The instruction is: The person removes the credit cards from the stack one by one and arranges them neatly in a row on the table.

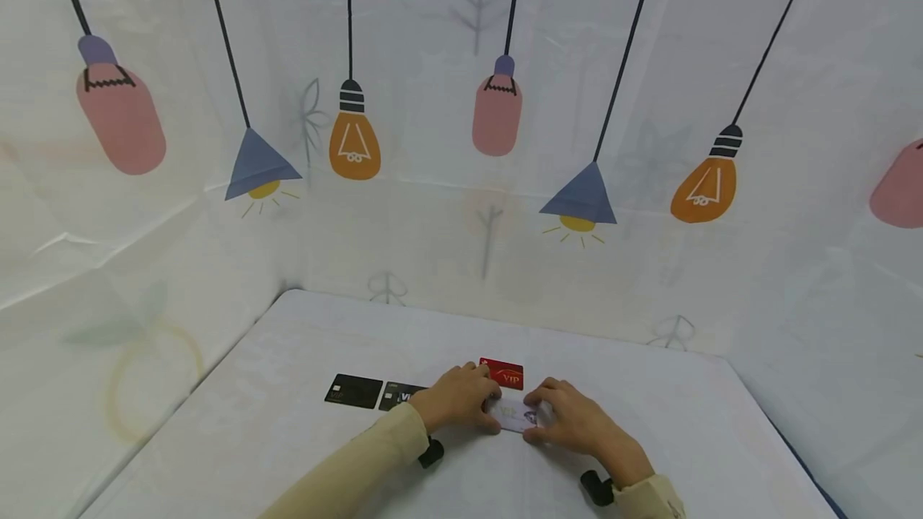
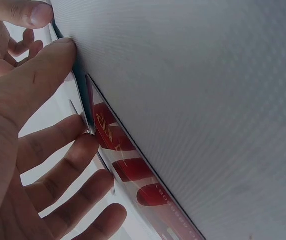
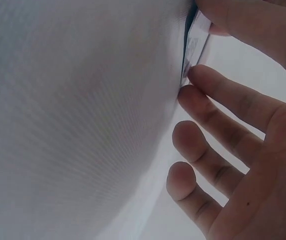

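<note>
A pale VIP card lies on the table between both hands. My left hand grips its left end, thumb at the near edge and index finger at the far edge. At the other end my right hand holds it in the same manner, with its ring and little fingers free of the card in the right wrist view. A red VIP card lies just beyond the left fingertips. The left wrist view shows this red card close up, with gold lettering, beside the left fingers.
Left of the left hand lie a black card and another dark card, partly covered by that hand. The white table meets a hanging white sheet printed with lamps, at the back and sides.
</note>
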A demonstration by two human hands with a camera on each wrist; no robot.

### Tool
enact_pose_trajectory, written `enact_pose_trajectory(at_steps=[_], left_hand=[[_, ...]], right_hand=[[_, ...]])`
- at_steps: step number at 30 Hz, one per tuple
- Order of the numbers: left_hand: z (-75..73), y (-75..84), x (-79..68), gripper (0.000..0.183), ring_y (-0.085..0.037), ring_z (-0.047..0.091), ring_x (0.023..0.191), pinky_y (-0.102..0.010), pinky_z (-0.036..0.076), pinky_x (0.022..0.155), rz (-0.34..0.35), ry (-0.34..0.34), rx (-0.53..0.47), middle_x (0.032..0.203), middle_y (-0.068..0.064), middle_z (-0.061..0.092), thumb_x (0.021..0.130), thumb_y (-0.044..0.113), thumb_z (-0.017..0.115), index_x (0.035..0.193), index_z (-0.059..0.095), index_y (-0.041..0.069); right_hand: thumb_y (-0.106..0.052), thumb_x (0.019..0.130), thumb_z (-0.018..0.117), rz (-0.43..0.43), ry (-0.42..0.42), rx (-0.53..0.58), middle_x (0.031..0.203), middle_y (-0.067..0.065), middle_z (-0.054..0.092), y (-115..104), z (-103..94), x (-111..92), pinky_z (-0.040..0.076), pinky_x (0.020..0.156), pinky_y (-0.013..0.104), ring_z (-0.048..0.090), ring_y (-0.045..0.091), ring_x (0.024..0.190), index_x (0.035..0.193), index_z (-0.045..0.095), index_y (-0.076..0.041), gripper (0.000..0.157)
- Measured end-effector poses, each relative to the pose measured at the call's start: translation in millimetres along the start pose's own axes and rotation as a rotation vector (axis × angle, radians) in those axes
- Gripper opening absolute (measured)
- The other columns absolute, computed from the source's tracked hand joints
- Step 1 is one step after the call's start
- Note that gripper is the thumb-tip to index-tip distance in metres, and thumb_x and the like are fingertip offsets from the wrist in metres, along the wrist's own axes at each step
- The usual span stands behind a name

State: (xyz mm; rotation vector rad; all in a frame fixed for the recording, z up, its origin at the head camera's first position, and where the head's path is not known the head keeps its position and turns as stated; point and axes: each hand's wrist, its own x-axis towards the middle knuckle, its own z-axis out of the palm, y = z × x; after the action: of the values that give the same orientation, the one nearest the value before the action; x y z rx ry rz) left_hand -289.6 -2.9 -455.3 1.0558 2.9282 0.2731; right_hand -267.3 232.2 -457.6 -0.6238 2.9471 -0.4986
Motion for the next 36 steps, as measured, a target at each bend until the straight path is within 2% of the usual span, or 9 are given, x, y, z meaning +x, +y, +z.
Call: enact_pose_trajectory(at_steps=[17,22,26,29,36], left_hand=[[-1.4,0.7,-2.6,0.051,-0.013,0.051,0.093,-0.030,0.048,0.085,-0.008,0.000,0.000,0.105,0.007,0.062,0.081,0.051,0.083,0.123,0.074,0.023],[-3.0,-1.6,-3.1,0.051,-0.012,0.052,0.092,-0.029,0.048,0.083,0.024,0.038,0.007,0.106,0.007,0.063,0.081,0.053,0.082,0.121,0.074,0.023],[-6.5,-8.2,-0.7,0.047,-0.012,0.056,0.095,-0.030,0.051,0.085,0.047,0.107,0.017,0.109,0.007,0.066,0.082,0.053,0.081,0.119,0.074,0.024],[-9.7,-16.8,3.7,0.045,-0.014,0.058,0.099,-0.032,0.052,0.087,0.036,0.146,0.034,0.113,0.005,0.067,0.084,0.051,0.080,0.120,0.074,0.024],[-15.3,-37.2,16.6,0.047,-0.016,0.058,0.102,-0.034,0.052,0.091,-0.005,0.132,-0.027,0.118,0.003,0.068,0.087,0.046,0.079,0.125,0.072,0.021]], right_hand=[[-0.046,0.077,0.086,-0.030,0.009,0.013,0.114,-0.004,0.060,3,0.8,-1,0.051,0.092,0.055,0.055,0.022,0.106,0.114,0.072,-0.020,0.048],[-0.049,0.078,0.085,-0.032,0.003,0.024,0.113,-0.005,0.060,3,0.2,-1,0.051,0.093,0.054,0.055,0.022,0.107,0.114,0.072,-0.020,0.048],[-0.048,0.081,0.083,-0.033,0.026,0.044,0.111,-0.003,0.062,3,-2.2,-2,0.051,0.093,0.053,0.056,0.021,0.104,0.116,0.072,-0.015,0.050],[-0.045,0.083,0.082,-0.014,0.054,0.056,0.110,-0.001,0.063,5,-4.7,-2,0.051,0.092,0.052,0.057,0.021,0.102,0.118,0.072,-0.012,0.049],[-0.036,0.086,0.081,0.087,0.101,0.056,0.107,-0.004,0.065,10,-7.8,2,0.052,0.092,0.048,0.058,0.019,0.102,0.122,0.070,-0.016,0.043]])
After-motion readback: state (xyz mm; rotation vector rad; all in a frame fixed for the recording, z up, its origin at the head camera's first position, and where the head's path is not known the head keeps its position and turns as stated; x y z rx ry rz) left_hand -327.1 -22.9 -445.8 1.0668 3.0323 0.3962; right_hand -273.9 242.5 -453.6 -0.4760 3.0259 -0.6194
